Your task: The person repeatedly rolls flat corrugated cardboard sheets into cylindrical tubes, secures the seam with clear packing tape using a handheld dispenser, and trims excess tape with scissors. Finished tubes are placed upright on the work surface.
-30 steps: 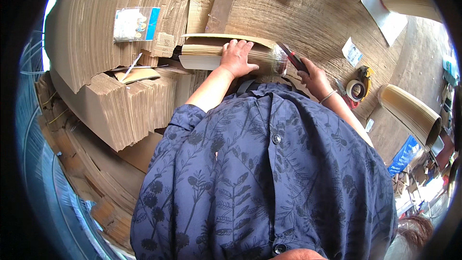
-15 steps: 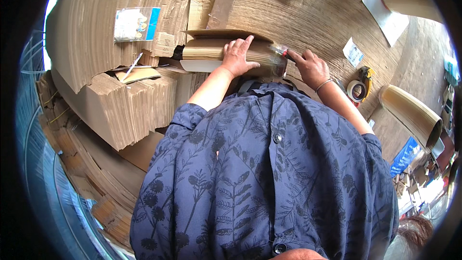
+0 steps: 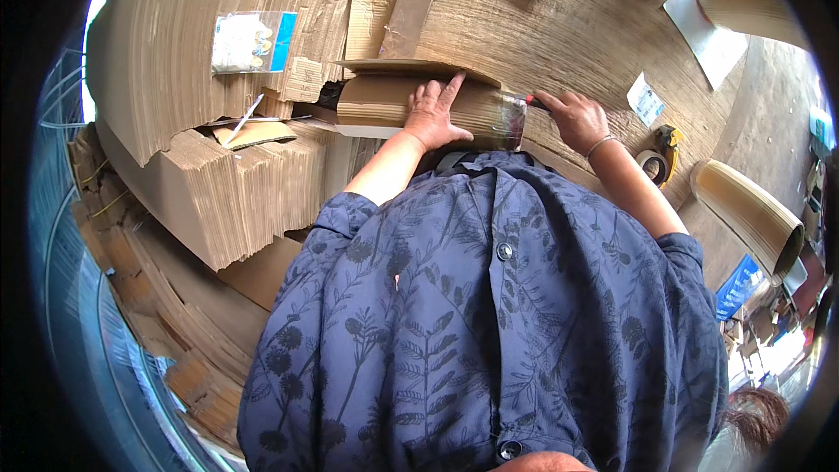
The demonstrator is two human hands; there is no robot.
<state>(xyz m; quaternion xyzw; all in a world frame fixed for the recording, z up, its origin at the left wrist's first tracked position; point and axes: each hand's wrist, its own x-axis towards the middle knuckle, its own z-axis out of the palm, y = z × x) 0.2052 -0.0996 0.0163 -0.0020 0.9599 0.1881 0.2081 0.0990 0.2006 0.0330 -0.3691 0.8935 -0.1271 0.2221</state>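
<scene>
One left hand, fingers spread, rests on the cardboard bundle; the right hand grips a red-and-black cutter beside the clear end wrapping (still on, as far as shows).

This appears to be a workshop for cardboard work — tall stacks of cut brown sheets crowd the left side of a worn wooden worktable. A corrugated bundle, a yellow-and-black tape dispenser and a curled corrugated piece share it — bench stock and equipment.
</scene>
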